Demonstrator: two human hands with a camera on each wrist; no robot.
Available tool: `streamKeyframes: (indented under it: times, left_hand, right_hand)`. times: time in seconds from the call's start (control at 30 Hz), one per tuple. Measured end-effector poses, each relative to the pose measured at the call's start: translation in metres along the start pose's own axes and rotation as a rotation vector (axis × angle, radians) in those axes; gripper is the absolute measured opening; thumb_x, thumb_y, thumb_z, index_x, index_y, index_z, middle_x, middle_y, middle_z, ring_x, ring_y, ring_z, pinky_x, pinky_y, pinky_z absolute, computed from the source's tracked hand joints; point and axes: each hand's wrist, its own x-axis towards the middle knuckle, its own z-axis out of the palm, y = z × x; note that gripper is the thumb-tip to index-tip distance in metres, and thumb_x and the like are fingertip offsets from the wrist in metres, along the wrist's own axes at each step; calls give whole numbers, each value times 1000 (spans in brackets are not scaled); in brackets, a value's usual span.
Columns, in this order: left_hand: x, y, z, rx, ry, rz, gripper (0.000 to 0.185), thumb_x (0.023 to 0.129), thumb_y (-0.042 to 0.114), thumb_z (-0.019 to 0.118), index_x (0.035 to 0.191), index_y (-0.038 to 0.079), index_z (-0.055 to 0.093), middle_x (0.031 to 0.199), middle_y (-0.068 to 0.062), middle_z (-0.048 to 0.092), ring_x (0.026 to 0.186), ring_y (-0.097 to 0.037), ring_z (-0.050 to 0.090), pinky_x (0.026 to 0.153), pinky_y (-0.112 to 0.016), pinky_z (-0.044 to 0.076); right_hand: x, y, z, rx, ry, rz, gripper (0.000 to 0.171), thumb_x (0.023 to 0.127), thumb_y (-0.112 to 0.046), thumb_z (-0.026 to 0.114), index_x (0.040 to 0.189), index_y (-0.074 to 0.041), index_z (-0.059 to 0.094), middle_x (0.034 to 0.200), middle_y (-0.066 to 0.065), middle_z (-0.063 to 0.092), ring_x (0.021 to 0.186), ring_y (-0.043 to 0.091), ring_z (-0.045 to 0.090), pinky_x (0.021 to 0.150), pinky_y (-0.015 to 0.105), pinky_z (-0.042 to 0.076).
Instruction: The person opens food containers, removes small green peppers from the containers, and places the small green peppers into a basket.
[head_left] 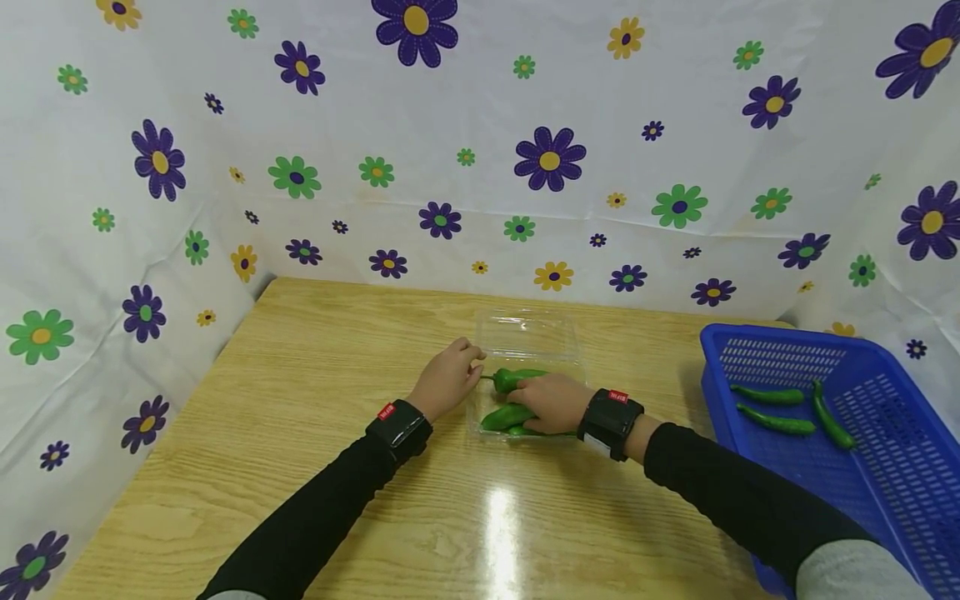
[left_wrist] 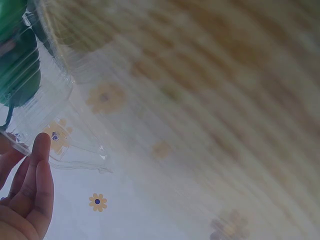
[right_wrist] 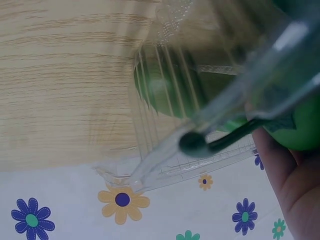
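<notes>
A clear plastic box [head_left: 476,417] lies on the table with its hinged lid [head_left: 525,335] folded back. My left hand [head_left: 442,382] is at the box's left side, and in the left wrist view its fingers [left_wrist: 42,165] pinch the rim. Inside the box, my right hand [head_left: 557,402] grips a green pepper [head_left: 506,381] whose stem points left. The right wrist view has that pepper's dark stem [right_wrist: 235,140] reaching over the clear rim. More green peppers [head_left: 504,417] lie in the near part of the box, partly covered by the right hand.
A blue plastic basket [head_left: 795,333] with slotted walls stands at the right, under and beside the right forearm. It holds several green peppers [head_left: 780,421]. Behind the wooden table [head_left: 315,367] hangs a white flowered cloth [head_left: 465,108], which also runs along both sides.
</notes>
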Motion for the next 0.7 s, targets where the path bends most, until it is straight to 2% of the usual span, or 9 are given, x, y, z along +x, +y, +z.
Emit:
streamKeyframes:
  times: [0.23,0.7]
  left_hand:
    - [0,0,0,11,8,5,18,90,9,61,105,3,67,92,-9,59,75,-16,60,64,-25,52]
    - [0,0,0,6,2,5,18,90,9,60,106,2,67,92,-9,58,75,-15,61,64,-25,52]
  right_hand:
    - [-2,0,0,-10,4,18,38,82,-20,72,116,-8,61,103,6,63,81,14,60,72,30,52]
    - [-6,-1,-1,-1,33,32,34,81,-16,73,110,-10,59,92,4,65,77,14,60,69,32,52]
